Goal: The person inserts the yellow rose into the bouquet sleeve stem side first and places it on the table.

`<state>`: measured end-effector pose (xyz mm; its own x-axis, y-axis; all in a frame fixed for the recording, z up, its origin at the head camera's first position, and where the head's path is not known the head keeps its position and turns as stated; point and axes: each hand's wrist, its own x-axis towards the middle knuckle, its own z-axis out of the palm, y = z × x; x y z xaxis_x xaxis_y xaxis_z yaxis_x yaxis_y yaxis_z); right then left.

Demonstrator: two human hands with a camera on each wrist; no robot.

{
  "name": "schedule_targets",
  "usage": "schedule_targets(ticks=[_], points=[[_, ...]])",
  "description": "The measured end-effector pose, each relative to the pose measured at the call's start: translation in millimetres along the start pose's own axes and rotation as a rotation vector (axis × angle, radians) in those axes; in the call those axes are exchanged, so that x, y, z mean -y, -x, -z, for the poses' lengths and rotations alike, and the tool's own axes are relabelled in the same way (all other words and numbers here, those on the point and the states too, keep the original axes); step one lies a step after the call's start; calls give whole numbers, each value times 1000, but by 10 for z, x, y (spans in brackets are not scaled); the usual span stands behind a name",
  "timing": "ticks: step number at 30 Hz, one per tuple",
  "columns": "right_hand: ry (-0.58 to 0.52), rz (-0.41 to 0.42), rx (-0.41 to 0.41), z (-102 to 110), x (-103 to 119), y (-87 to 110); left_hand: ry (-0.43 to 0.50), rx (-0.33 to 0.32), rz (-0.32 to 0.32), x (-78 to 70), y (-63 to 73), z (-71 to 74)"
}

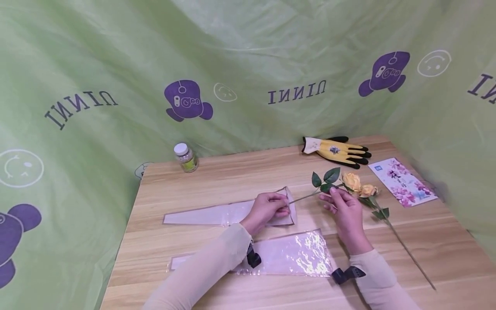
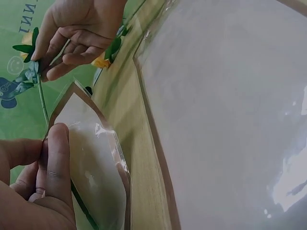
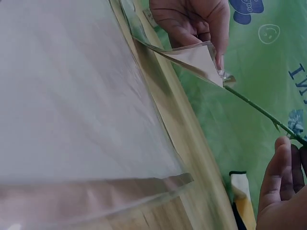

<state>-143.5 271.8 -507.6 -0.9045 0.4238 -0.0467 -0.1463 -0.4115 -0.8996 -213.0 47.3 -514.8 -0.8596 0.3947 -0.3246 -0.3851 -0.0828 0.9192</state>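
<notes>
My left hand (image 1: 268, 209) pinches the wide open end of a clear flower sleeve with a brown border (image 1: 232, 214). The lower stem (image 3: 254, 107) of an artificial yellow rose runs into that opening; the left wrist view shows more green stem inside the film. Farther up, my right hand (image 1: 346, 212) pinches the stem just below its green leaves (image 2: 29, 76), thumb and forefinger together. The bloom (image 1: 351, 181) points away to the right. Beside this hand a second yellow rose (image 1: 368, 190) lies on the table, its bare stem slanting toward the front right.
Another clear sleeve (image 1: 290, 254) lies flat nearer the front, partly under my left forearm. A white-capped jar (image 1: 187, 158) stands at the back left. At the back right are a yellow and black glove (image 1: 338, 151) and a flower-printed card (image 1: 403, 182).
</notes>
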Motion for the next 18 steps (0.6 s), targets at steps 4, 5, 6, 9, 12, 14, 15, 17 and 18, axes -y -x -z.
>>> schedule_targets(ticks=[4, 5, 6, 9, 12, 14, 15, 17, 18], points=[[-20, -8, -5, 3, -26, 2, 5, -7, 3, -2, -7, -4], [-32, -15, -6, 4, -28, 2, 10, -10, 9, -4, -6, -3], [-42, -24, -6, 6, -28, 2, 11, -14, 12, -6, -5, -2], [-57, -39, 0, 8, -32, 4, 11, -23, 17, -16, 1, -5], [-53, -41, 18, 0, -35, 25, -4, -29, 9, -26, 4, -12], [-50, -40, 41, -4, -37, 37, -11, -30, 4, -26, 0, -16], [-52, -43, 50, -5, -36, 43, -15, -29, 2, -24, -4, -15], [-54, -45, 68, -7, -38, 49, -17, -27, -1, -25, -10, -15], [-56, -46, 73, -7, -42, 49, -19, -26, -3, -25, -10, -15]])
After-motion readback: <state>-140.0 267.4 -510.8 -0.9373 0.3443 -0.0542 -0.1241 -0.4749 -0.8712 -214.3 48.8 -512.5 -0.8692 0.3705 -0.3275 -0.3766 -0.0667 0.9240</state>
